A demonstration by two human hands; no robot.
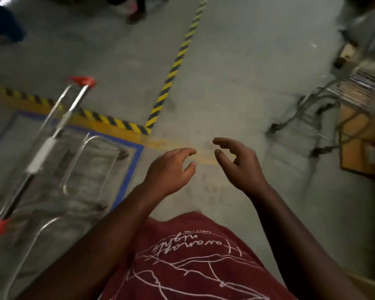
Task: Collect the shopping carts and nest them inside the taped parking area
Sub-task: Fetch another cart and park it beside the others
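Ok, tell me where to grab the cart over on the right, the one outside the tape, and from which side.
Judging by a blurred view: grip the cart by its handle bar, both hands spread. That bar cannot be made out here; only the frame legs and wire basket show, beside a cardboard box. Come from the end opposite the basket's nose. Both the left hand and right hand hold nothing.
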